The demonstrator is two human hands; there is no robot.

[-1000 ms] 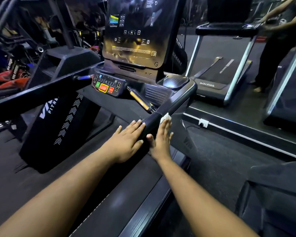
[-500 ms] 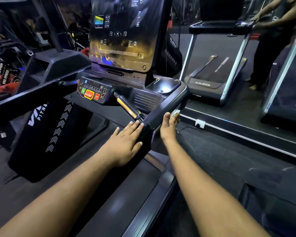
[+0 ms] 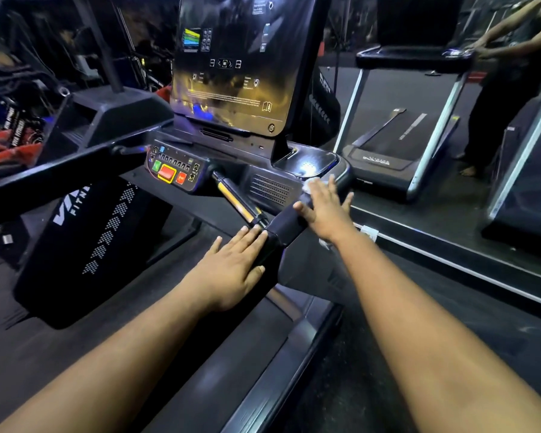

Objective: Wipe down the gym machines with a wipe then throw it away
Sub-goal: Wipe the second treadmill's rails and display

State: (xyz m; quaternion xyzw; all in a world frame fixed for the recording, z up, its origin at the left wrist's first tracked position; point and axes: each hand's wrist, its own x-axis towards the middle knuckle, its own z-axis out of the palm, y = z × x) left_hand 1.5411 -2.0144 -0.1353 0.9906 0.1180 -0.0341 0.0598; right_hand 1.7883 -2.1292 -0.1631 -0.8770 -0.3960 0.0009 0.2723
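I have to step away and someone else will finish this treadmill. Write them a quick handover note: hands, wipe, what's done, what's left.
Left hand: flat, fingers straight, resting on the near end of the right handrail.
Right hand: flat on the rail farther up, pressing the white wipe under its fingertips, near the console corner.
Done: cannot tell how much is wiped; the wipe is at the rail's top end.
Left: console, screen, other rail, remaining machines, then bin the wipe. No bin in view.

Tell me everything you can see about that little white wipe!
The wipe is a small, crumpled white cloth or tissue, mostly hidden under the fingertips of the right hand. That hand's flat fingers press it onto the treadmill's black handrail, near the corner of the console. Only one blurred edge shows.
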